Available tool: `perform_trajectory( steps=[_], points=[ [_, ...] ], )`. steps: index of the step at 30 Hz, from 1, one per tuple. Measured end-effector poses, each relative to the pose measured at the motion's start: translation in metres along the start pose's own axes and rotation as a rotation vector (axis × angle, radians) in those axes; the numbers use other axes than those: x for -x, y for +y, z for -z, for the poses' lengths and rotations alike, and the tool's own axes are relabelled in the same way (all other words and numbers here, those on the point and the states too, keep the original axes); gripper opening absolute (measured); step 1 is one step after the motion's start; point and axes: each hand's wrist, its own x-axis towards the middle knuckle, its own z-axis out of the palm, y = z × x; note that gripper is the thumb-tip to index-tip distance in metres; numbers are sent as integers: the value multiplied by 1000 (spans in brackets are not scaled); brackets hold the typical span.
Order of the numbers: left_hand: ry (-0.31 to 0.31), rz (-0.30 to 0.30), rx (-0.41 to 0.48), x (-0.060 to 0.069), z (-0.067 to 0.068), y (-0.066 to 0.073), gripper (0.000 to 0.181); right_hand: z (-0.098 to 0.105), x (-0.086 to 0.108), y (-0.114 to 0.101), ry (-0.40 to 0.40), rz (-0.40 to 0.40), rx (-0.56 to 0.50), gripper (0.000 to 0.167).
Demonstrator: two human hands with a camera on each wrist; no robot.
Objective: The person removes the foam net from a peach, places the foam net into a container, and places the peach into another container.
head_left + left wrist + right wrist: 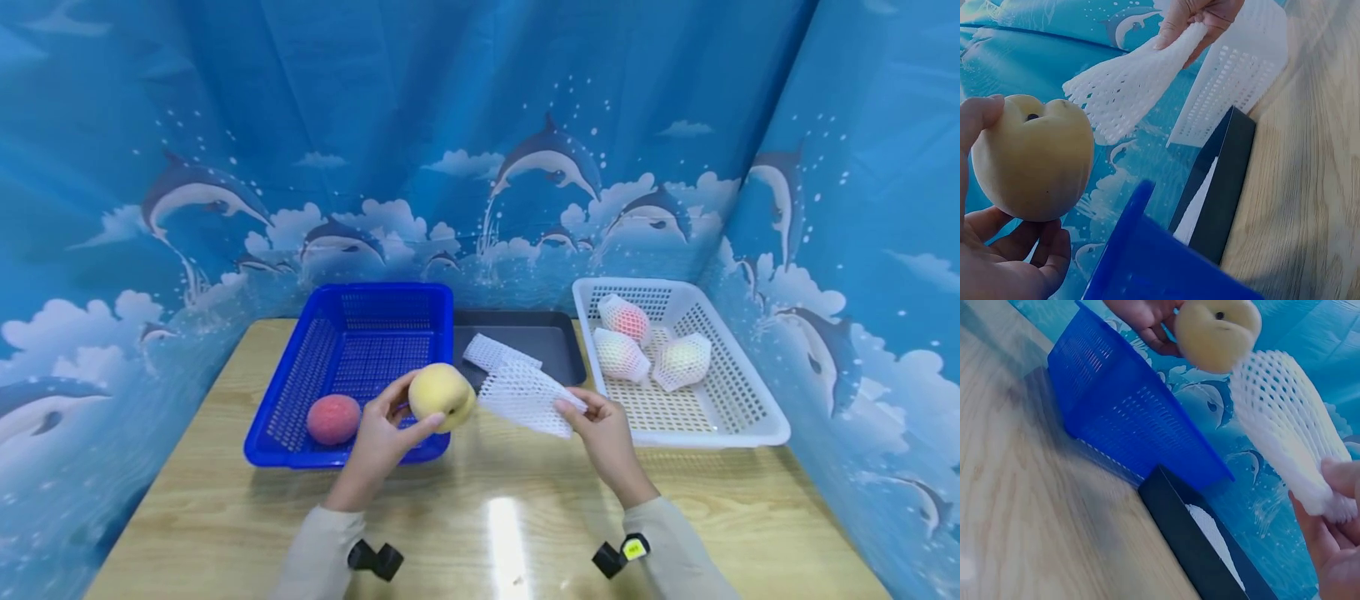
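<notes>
My left hand (384, 433) grips a yellow peach (437, 395) between thumb and fingers, above the near right corner of the blue basket (258, 433). Its cleft and dark stem pit show in the left wrist view. From the right, my right hand (604, 433) pinches one end of a white foam fruit net (527, 398). The free end of this net points at the peach, close beside it in the head view. No fruit shows inside the net. A red peach (333, 419) lies in the blue basket.
On the right stands a white basket (750, 417) holding several fruits (683, 362) in foam nets. Between the baskets a dark tray (558, 342) bears another foam net (497, 353). All stand on a wooden table (450, 517), with a dolphin-print curtain (420, 125) behind.
</notes>
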Motion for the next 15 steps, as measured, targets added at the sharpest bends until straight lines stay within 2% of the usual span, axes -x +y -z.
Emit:
perform_trajectory(
  steps=[4,8,11,15],
  points=[
    [14,55,-57,-1,12,1,72,-5,-7,-2,37,-32,-38,36],
    [21,83,-127,-4,24,4,77,-11,-16,-5,49,-59,-132,36],
    [30,71,-170,-7,34,8,78,-15,-22,-7,69,-76,-180,35],
    [57,29,-219,-11,47,15,77,-20,-31,-7,78,-90,-189,33]
  ],
)
